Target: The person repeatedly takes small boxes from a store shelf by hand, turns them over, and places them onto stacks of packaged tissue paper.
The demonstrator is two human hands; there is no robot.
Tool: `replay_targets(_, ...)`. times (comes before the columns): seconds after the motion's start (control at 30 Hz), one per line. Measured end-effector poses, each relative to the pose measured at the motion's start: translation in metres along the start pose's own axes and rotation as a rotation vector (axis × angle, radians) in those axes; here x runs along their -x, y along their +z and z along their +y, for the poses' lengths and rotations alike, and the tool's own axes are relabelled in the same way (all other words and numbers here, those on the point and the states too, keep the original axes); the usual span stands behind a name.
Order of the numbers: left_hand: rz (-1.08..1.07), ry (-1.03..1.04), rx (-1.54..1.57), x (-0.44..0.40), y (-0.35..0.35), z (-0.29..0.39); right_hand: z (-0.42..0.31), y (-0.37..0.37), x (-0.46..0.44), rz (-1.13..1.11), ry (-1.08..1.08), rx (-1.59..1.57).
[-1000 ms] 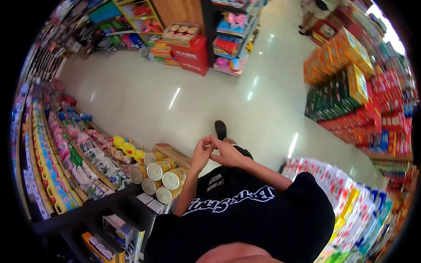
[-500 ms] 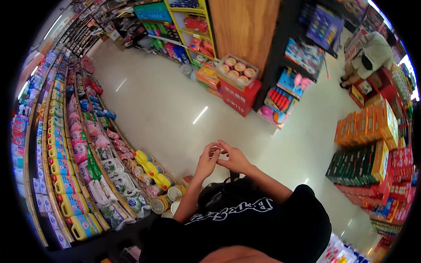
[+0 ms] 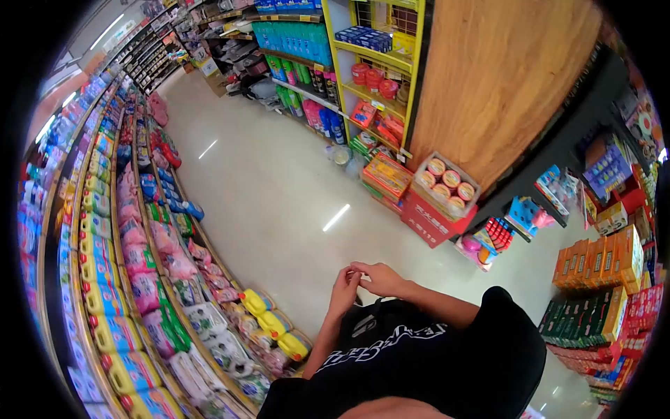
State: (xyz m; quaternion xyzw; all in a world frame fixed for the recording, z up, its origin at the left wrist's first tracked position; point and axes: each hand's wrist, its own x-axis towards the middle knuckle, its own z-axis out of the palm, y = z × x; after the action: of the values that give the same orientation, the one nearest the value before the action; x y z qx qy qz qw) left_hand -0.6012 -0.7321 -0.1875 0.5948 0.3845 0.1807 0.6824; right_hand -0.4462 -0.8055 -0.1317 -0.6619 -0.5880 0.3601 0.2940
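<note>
Your left hand (image 3: 343, 290) and right hand (image 3: 382, 281) touch, loosely curled; cannot tell if gripping anything; yellow bottles (image 3: 274, 323), at their eight o'clock, untouched.

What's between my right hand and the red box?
Only bare, shiny floor shows between your right hand and the red box in the head view.

Black shirt (image 3: 492, 349), white lettering (image 3: 370, 353); yellow jugs (image 3: 274, 323); red box (image 3: 430, 225), white characters; brown wood-grain panel (image 3: 499, 84); yellow shelf frame (image 3: 417, 70).

Left hand (image 3: 343, 288) touching right hand (image 3: 382, 280), above floor (image 3: 272, 202).
</note>
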Motion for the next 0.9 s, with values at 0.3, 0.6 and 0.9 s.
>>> replay_targets(0.3,-0.195,0.146,-0.282,-0.183,-0.109,0.138,-0.041,-0.068,-0.184,0.234,0.000,-0.159)
replay_targets(0.6,-0.279,0.089,-0.174,-0.364,-0.069,0.184,0.046,-0.183,-0.303,0.396,-0.122,-0.006)
replay_targets(0.9,-0.538,0.167,-0.289,-0.574,-0.004,0.264,0.108,-0.335,-0.389,0.707,-0.034,0.039)
